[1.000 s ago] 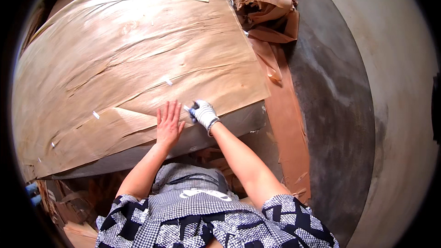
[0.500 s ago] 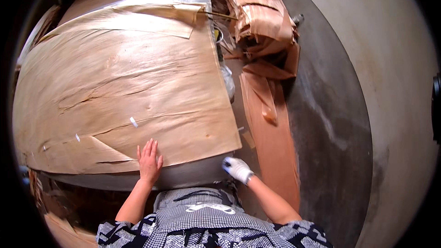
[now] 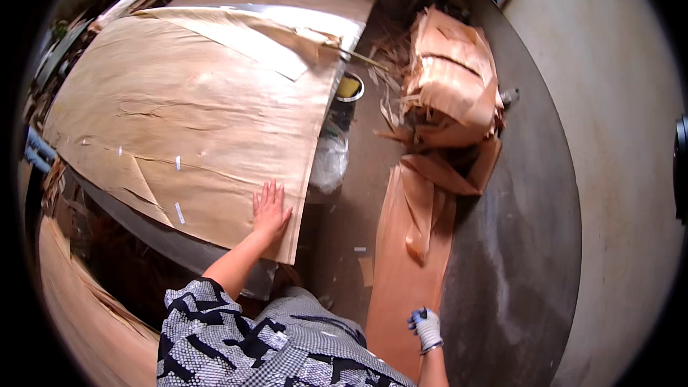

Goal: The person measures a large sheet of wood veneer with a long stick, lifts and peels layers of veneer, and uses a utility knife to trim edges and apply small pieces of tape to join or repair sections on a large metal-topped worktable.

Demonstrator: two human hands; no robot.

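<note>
My bare left hand (image 3: pixel 271 213) lies flat, fingers stretched, on a large pale wood veneer sheet (image 3: pixel 215 115) near its front right corner. The sheet has wrinkles, a few cracks and short white tape pieces (image 3: pixel 179 213) along a seam. A narrower pale strip (image 3: pixel 244 41) lies across its far side. My right hand (image 3: pixel 427 330), in a white glove with blue on the fingers, is held above a long reddish-brown veneer strip (image 3: pixel 390 272). Its fingers are curled in; whether anything is inside them is hidden.
A thick reddish-brown veneer bundle (image 3: pixel 451 79) stands on the floor at the far right, with torn scraps beside it. Next to the table are a clear plastic bag (image 3: pixel 330 161) and a container with something yellow (image 3: pixel 350 87). More veneer (image 3: pixel 93 301) stands at the lower left.
My view has turned rightward. My left hand has shifted to the right on the sheet, toward its corner. My gloved right hand has moved away from the table edge, rightward over the brown strip.
</note>
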